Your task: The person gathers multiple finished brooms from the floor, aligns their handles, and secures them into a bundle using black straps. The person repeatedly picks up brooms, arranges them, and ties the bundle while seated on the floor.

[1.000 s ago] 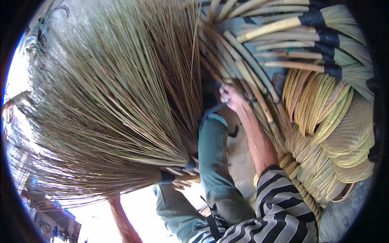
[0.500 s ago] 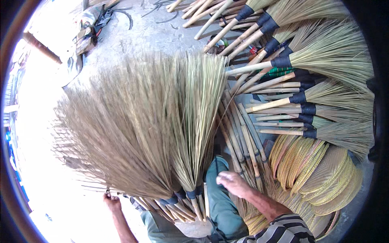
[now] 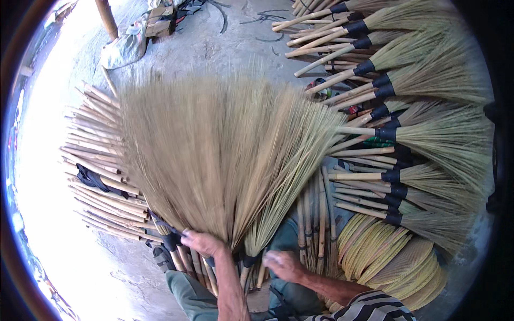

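Note:
A wide fan of grass brooms (image 3: 214, 150) spreads out in front of me, bristles pointing away, with black bindings and short bamboo handles near my legs. My left hand (image 3: 206, 243) is over the base of the bristles at the left bindings, its fingers curled; what they hold is hidden. Just right of the rightmost broom's dark binding (image 3: 250, 260), my right hand (image 3: 284, 266) is closed above my right knee. Anything inside its fingers is too small to make out.
Bamboo handles (image 3: 101, 160) fan out along the left. Finished brooms (image 3: 369, 69) lie stacked at the right, bristles outward. Below them are round yellow woven coils (image 3: 369, 249) and upright bamboo sticks (image 3: 321, 224). A pale sack (image 3: 126, 51) lies at the back left near a post (image 3: 107, 20).
My left hand has come in from the far left to the broom bases. My right hand has moved slightly left and down. The view has shifted left, showing the bamboo handles there.

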A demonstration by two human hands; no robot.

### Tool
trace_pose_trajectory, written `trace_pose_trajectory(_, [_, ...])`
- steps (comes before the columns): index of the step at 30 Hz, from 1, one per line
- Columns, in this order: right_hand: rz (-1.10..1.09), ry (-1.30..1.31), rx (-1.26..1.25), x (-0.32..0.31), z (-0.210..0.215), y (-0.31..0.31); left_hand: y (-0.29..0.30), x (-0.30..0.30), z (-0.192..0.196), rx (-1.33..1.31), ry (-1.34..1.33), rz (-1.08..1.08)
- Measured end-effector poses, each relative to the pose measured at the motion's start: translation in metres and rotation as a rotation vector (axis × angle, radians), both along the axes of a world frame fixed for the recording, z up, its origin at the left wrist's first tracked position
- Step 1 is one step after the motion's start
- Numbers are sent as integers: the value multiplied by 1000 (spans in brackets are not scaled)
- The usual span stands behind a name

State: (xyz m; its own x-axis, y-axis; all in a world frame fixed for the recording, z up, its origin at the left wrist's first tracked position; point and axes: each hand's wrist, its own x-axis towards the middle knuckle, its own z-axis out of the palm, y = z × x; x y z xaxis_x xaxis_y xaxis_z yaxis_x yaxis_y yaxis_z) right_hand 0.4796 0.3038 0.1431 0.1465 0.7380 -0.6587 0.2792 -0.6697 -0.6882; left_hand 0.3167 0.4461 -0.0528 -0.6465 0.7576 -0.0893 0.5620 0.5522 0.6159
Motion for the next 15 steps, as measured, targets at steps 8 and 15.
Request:
trace_pose_trajectory(8, [307,-26,166,-33,-54,109,11,81,-8,-147,-251,154])
trace_pose_trajectory(15, [491,-53,14,-69,-148,201,-7,89,-10,-56,-590,216])
